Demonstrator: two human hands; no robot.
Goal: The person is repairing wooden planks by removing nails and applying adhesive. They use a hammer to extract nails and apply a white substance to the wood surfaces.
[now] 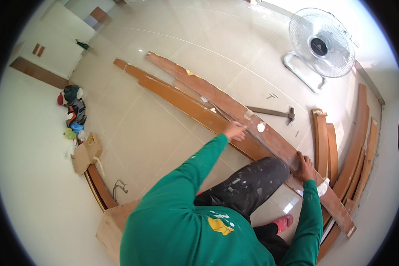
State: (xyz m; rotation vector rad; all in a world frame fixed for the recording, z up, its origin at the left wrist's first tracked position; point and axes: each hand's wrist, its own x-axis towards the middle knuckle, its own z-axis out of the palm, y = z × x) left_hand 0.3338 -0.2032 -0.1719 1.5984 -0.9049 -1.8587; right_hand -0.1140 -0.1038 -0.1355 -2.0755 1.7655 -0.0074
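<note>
A long reddish-brown wooden plank (217, 98) runs slantwise in front of me, from the far left to the near right. Its face carries pale patches and ragged spots. Alongside it lies an orange-brown wooden board (177, 98). My right hand (305, 168) grips the plank's edge towards its near end, beside my knee. Over the gap between the two boards is my left hand (235, 131), fingers drawn together; whatever they hold is too small to tell. A hammer (272, 111) rests on the floor just beyond the plank, its handle end partly hidden.
A standing fan (321, 44) is at the far right. Several curved wooden pieces (321, 137) lie along the right wall. Small slivers (272, 95) dot the tiles near the hammer. Bags (75, 108) and a cardboard piece (86, 153) sit by the left wall.
</note>
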